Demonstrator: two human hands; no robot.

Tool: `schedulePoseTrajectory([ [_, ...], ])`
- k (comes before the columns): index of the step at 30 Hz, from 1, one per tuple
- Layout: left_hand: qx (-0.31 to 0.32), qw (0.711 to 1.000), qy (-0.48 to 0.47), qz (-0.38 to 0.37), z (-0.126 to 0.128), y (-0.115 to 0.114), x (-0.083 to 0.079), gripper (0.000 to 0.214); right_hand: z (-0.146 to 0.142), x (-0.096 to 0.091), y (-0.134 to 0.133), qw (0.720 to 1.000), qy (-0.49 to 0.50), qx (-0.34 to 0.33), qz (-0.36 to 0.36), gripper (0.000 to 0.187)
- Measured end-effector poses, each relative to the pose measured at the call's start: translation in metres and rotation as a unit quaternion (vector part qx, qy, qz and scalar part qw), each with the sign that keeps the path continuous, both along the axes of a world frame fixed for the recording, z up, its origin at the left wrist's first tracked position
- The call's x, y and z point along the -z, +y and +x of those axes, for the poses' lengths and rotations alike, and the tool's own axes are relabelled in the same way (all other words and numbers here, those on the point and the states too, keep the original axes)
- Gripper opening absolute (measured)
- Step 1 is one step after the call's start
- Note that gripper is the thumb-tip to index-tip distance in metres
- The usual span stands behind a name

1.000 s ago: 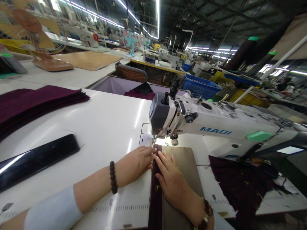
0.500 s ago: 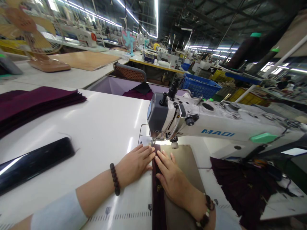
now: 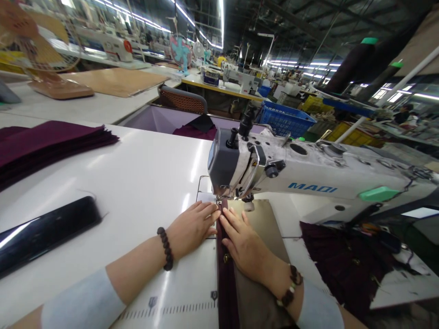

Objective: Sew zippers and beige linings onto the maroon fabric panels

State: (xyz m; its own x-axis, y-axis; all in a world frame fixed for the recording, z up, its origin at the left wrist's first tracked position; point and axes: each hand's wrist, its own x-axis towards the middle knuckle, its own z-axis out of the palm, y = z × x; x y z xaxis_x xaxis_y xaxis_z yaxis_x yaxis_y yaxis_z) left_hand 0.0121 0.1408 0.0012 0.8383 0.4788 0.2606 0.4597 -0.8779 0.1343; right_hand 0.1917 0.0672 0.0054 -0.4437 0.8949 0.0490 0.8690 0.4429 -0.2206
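Observation:
A narrow dark maroon fabric strip (image 3: 226, 283) runs lengthwise under the needle area of a white sewing machine (image 3: 308, 176). A small gold-coloured metal piece (image 3: 226, 258) shows on the strip. My left hand (image 3: 194, 224) lies flat along the strip's left edge, fingers stretched toward the presser foot. On the other side, my right hand (image 3: 245, 244) rests with fingers outstretched, its fingertips on the strip. Beneath that hand is a flat brownish-grey panel (image 3: 270, 224). Both hands are open, close to the needle. The fabric directly under the fingertips is hidden.
A stack of maroon fabric pieces (image 3: 55, 146) and a glossy black long object (image 3: 51, 224) lie on the left of the white table (image 3: 144, 178). More dark maroon fabric (image 3: 343, 260) is at the right. Behind stand an orange-brown fan (image 3: 51, 84) and a blue crate (image 3: 286, 119).
The camera view has shifted slightly. Both hands keep nearly the same flat pose beside the needle, and any movement of the strip is too small to make out.

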Motion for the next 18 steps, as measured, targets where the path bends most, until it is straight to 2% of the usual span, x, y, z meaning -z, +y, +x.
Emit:
schedulePoseTrajectory([
  [4, 0.002, 1.000, 0.020, 0.003, 0.000, 0.000, -0.004, 0.037, 0.000, -0.001, -0.001, 1.000, 0.007, 0.008, 0.003, 0.050],
  [6, 0.007, 0.999, 0.037, 0.004, -0.002, -0.008, -0.007, 0.035, 0.001, -0.001, -0.002, 1.000, 0.011, 0.012, 0.006, 0.050],
  [10, 0.055, 0.997, 0.047, -0.016, -0.010, -0.051, -0.014, 0.022, 0.002, 0.000, -0.002, 1.000, 0.013, 0.009, 0.008, 0.048],
  [14, 0.085, 0.994, -0.031, -0.055, -0.015, -0.106, -0.018, 0.022, 0.003, 0.001, -0.002, 1.000, 0.011, 0.009, 0.012, 0.048],
  [18, 0.082, 0.988, -0.123, -0.046, -0.010, -0.130, -0.018, 0.032, 0.003, 0.001, -0.003, 1.000, 0.012, 0.010, 0.019, 0.047],
])
